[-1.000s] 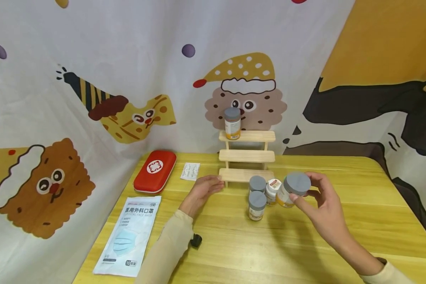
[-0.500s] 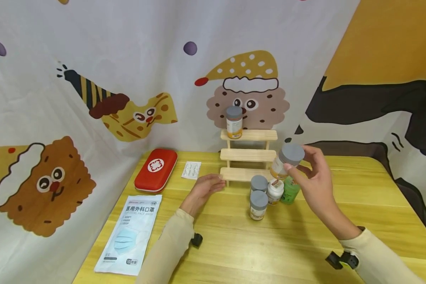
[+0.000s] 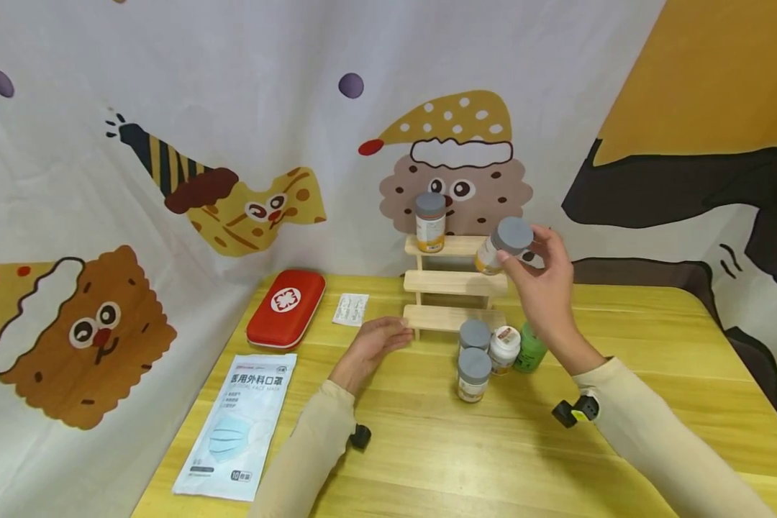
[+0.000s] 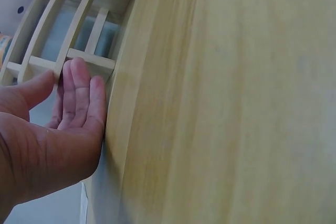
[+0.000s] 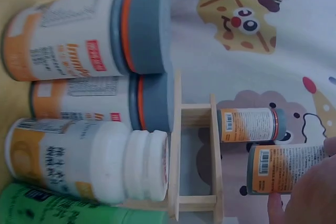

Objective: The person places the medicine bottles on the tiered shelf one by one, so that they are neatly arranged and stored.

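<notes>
My right hand [image 3: 544,280] pinches a supplement bottle [image 3: 488,253] with a grey lid and white-and-orange label, tilted near the top step's right end. The right wrist view shows that bottle [image 5: 281,169] beside another grey-lidded bottle [image 5: 247,125], which stands on the top step's left. My left hand [image 3: 373,350] grips the left end of the lowest step of a three-step wooden shelf [image 3: 456,282]. In the left wrist view the thumb [image 4: 39,88] lies on one side of that board and the fingers on the other.
Before the shelf's right side stand two grey-lidded bottles [image 3: 471,388], a white bottle [image 3: 505,350] and a green bottle [image 3: 529,350]. At left lie a red first-aid case [image 3: 286,309], a mask packet [image 3: 236,428] and a small paper slip [image 3: 350,309]. A printed cloth [image 3: 265,101] hangs behind.
My right hand has lifted its bottle up and leftward, from beside the bottles on the table to the top step's height. The green bottle has come into sight. My left hand keeps its place.
</notes>
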A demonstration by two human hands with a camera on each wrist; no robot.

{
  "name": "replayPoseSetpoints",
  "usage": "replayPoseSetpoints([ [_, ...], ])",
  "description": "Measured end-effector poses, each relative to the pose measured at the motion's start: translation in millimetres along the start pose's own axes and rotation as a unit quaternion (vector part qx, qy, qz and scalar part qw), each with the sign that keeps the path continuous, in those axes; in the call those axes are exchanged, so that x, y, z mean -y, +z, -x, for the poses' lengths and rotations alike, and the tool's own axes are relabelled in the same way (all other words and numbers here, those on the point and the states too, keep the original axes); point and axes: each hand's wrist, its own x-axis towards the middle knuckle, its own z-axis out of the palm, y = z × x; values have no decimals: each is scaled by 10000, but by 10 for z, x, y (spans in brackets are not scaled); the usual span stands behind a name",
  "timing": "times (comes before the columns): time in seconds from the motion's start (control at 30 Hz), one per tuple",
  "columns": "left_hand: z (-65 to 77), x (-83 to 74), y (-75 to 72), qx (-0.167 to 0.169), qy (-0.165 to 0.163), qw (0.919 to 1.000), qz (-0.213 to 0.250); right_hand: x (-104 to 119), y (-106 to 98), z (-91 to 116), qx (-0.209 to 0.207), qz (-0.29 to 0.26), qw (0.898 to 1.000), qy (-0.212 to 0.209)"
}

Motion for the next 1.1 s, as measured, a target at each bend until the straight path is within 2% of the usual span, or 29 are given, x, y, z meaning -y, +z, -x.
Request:
replayPoseSetpoints([
  [0.17, -12, 7, -11, 18, 12, 10000, -78, -43, 144, -125, -160, 122, 9996, 186],
  [0.43, 2, -11, -1, 56, -8, 10000, -68, -80, 380, -281, -74, 344, 9978, 556],
  [0.73, 8, -15, 17, 5, -12, 10000, -29, -189, 570, -431, 68, 856, 9962, 119],
  [0.9, 4, -7, 19, -28, 31, 10000, 73, -195, 608, -490, 202, 1064, 9939, 194],
  [1.1, 0, -15, 22, -19, 41, 9999, 104, -201, 625, -593, 357, 1241, 9904, 485],
])
